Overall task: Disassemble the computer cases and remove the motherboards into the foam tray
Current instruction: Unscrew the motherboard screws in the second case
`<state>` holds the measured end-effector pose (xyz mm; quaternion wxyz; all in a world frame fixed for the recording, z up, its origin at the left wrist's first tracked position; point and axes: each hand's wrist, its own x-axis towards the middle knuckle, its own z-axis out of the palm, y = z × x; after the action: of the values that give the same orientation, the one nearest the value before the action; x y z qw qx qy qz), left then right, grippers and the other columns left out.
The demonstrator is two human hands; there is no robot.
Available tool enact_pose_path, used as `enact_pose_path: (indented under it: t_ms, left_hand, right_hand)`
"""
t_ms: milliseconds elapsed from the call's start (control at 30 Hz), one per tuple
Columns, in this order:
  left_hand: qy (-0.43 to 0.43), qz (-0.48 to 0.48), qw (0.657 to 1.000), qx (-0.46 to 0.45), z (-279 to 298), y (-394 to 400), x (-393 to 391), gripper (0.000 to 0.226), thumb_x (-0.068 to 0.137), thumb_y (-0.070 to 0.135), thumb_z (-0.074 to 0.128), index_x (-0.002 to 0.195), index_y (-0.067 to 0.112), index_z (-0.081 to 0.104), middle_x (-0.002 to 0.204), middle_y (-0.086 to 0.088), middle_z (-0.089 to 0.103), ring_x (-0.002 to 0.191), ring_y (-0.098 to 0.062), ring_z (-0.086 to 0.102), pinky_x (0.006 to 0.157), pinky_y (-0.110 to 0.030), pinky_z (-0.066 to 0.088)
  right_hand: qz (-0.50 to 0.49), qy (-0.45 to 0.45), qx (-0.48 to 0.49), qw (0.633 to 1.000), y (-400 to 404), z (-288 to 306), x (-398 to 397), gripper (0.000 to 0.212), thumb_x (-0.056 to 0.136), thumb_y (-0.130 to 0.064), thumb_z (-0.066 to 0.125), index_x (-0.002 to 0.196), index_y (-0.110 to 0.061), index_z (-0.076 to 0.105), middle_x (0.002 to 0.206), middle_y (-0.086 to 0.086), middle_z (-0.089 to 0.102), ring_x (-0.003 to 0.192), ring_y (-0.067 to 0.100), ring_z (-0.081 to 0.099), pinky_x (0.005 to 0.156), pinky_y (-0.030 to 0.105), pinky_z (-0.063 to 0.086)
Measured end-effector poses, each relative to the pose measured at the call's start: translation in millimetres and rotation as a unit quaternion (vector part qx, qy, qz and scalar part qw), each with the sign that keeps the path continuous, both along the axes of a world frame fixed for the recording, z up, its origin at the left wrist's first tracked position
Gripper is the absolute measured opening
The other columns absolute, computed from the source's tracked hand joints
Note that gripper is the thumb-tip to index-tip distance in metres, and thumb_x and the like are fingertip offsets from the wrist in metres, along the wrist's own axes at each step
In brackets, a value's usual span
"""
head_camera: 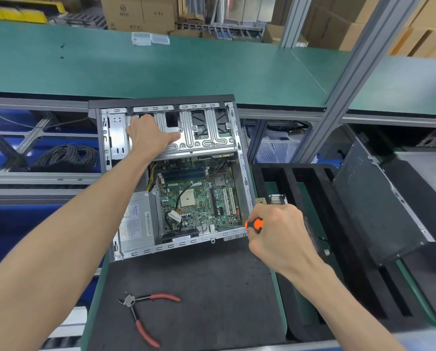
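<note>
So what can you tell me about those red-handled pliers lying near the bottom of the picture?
The pliers look like small side cutters: short grey metal jaws and two long handles sleeved in red, probably rubber or plastic. They lie flat on the dark mat in front of the open computer case, jaws pointing left, handles spread apart, one running right, the other down towards the near edge. Nothing grips them; both hands are busy elsewhere, and only the mat touches them.

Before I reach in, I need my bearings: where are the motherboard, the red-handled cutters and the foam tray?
motherboard [196, 198]: head view, green board near the socket.
red-handled cutters [129, 300]: head view, metal pivot.
foam tray [291, 184]: head view, black rib between slots.
</note>
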<state>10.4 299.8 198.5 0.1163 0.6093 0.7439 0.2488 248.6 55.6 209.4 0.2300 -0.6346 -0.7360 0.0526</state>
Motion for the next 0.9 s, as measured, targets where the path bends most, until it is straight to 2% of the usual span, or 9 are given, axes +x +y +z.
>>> enact_pose_path:
  t_ms: [100,267,367,533,667,800,900]
  left_hand:
    - [0.001,-0.001,1.000,0.001,-0.1,0.9,-0.1,0.061,0.075,0.061,0.077,0.074,0.008,0.047,0.103,-0.020,0.064,0.112,-0.037,0.052,0.094,-0.047,0.038]
    - [0.002,-0.003,1.000,0.000,-0.3,0.5,-0.2,0.062,0.075,0.061,0.078,0.066,0.012,0.040,0.101,-0.020,0.064,0.112,-0.037,0.052,0.094,-0.047,0.038]
    - [0.001,-0.003,1.000,0.000,-0.1,1.8,-0.8,0.062,0.075,0.061,0.078,0.065,0.012,0.039,0.101,-0.019,0.064,0.113,-0.038,0.052,0.094,-0.047,0.038]
    - [-0.002,-0.003,1.000,0.000,-2.3,3.7,-0.5,0.062,0.075,0.061,0.078,0.067,0.011,0.042,0.102,-0.020,0.065,0.112,-0.038,0.052,0.093,-0.047,0.039]
    - [-0.002,-0.003,1.000,-0.004,-3.9,6.4,-1.8,0.064,0.074,0.062,0.078,0.086,0.002,0.058,0.105,-0.022,0.065,0.110,-0.039,0.054,0.092,-0.046,0.040]
    - [0.001,-0.005,1.000,0.004,-5.0,6.0,-2.4,0.062,0.074,0.061,0.079,0.082,0.005,0.053,0.102,-0.022,0.065,0.108,-0.038,0.054,0.090,-0.046,0.039]
    - [0.004,-0.004,1.000,0.008,-5.2,4.8,-1.6,0.062,0.074,0.061,0.079,0.080,0.006,0.053,0.099,-0.021,0.065,0.108,-0.038,0.054,0.090,-0.046,0.039]
  right_hand:
    - [0.005,0.004,-0.005,1.000,0.2,-0.2,-0.4,0.016,0.062,0.002,0.078,0.067,-0.009,0.069,0.052,0.001,0.062,0.049,0.024,0.057,0.056,0.025,0.047]
    - [0.004,0.005,0.000,1.000,-1.8,0.1,1.6,0.018,0.059,0.003,0.080,0.067,-0.009,0.069,0.051,0.000,0.061,0.046,0.023,0.056,0.053,0.025,0.047]
    - [0.002,0.008,0.004,1.000,-2.9,0.0,1.3,0.019,0.058,0.004,0.081,0.067,-0.008,0.069,0.051,0.001,0.061,0.045,0.023,0.054,0.048,0.027,0.049]
    - [-0.002,0.019,0.009,1.000,-5.6,0.0,4.1,0.019,0.060,0.003,0.082,0.068,-0.008,0.069,0.052,0.001,0.061,0.046,0.024,0.055,0.048,0.034,0.052]
    - [-0.003,0.031,0.011,0.999,-4.1,-0.2,5.3,0.020,0.059,0.003,0.083,0.067,-0.009,0.069,0.050,-0.002,0.059,0.044,0.020,0.052,0.048,0.031,0.051]
    - [0.002,0.024,0.020,1.000,-1.9,-2.2,3.8,0.020,0.059,0.003,0.083,0.067,-0.009,0.069,0.050,-0.001,0.060,0.044,0.021,0.053,0.047,0.031,0.051]
    - [-0.013,-0.025,0.022,0.999,-1.3,-4.9,-2.6,0.018,0.068,-0.007,0.082,0.071,-0.007,0.064,0.051,0.003,0.059,0.046,0.029,0.055,0.047,0.030,0.046]
